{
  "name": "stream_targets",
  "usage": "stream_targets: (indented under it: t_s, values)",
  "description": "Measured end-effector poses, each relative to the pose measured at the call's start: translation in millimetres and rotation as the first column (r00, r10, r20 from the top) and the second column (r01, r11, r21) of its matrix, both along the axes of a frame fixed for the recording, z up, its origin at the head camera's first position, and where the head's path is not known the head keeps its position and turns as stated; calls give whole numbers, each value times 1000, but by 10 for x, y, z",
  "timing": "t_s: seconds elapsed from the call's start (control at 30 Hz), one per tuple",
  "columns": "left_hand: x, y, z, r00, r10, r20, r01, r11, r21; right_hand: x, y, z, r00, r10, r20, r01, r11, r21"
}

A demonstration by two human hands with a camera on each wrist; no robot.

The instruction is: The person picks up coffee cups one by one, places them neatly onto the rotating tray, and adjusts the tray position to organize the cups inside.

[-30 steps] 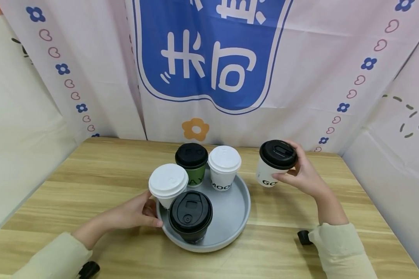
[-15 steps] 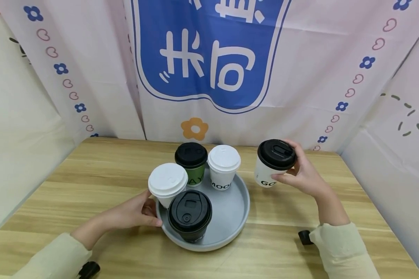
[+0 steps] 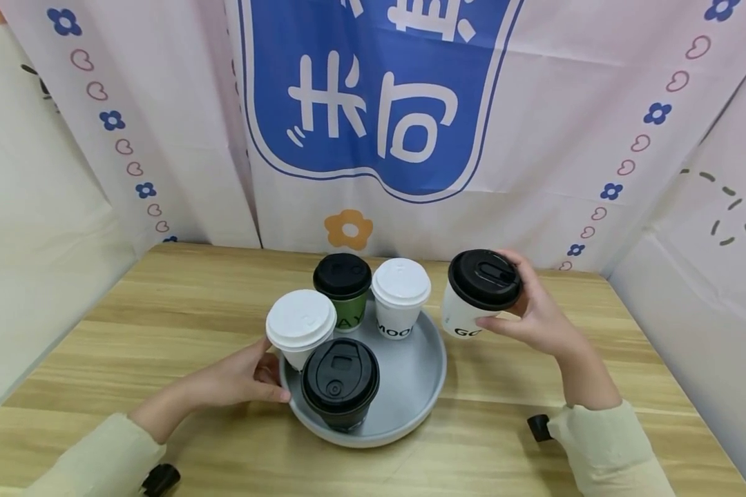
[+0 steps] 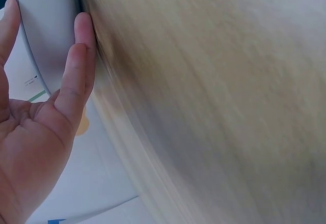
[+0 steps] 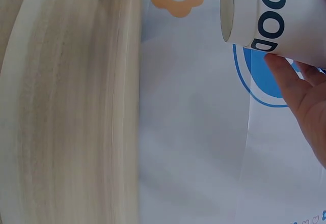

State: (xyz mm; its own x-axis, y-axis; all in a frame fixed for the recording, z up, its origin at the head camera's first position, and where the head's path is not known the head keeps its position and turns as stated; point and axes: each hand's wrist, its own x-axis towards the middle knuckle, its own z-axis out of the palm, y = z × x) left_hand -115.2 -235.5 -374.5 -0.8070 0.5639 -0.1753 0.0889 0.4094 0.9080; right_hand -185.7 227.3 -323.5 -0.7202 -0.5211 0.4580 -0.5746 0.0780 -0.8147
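Observation:
My right hand (image 3: 539, 321) grips a white paper coffee cup (image 3: 463, 310) with a black lid, tilted, beside the tray's right rim. In the right wrist view its base shows raised above the table, and fingers (image 5: 288, 76) touch the lettered side. At the tray's left side, my left hand (image 3: 239, 379) touches the round grey tray (image 3: 410, 393) with straight fingers (image 4: 74, 74) against its outer wall. On the tray stand a white-lidded cup (image 3: 300, 321), a green cup (image 3: 348, 310) with a black lid, a white cup (image 3: 400, 304) marked "MOO", and a black cup (image 3: 340, 383) in front.
The wooden table (image 3: 491, 428) runs back to a printed cloth (image 3: 553, 138), with pale fabric walls on the left and right. Small black pieces (image 3: 539, 428) show beside both sleeves. The tray's front right floor is bare.
My right hand has moved left toward the tray with the coffee cup, which now leans more. The left hand, the tray and the cups on it stay in place.

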Motion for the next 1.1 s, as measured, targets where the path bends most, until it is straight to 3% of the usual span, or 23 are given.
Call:
stream_targets:
  t_s: [0.57, 0.83, 1.1]
  values:
    - [-3, -10, -17, 1000, 14, 11, -14, 1000, -22, 157, -295, -18, 994, 102, 39, -103, 995, 6]
    - [-5, 4, 10, 1000, 9, -3, -9, 1000, -21, 225, -426, -90, 985, 139, 105, -144, 989, 46]
    - [11, 7, 4, 1000, 16, 3, -16, 1000, -15, 252, -520, -188, 981, 164, 103, -174, 980, 98]
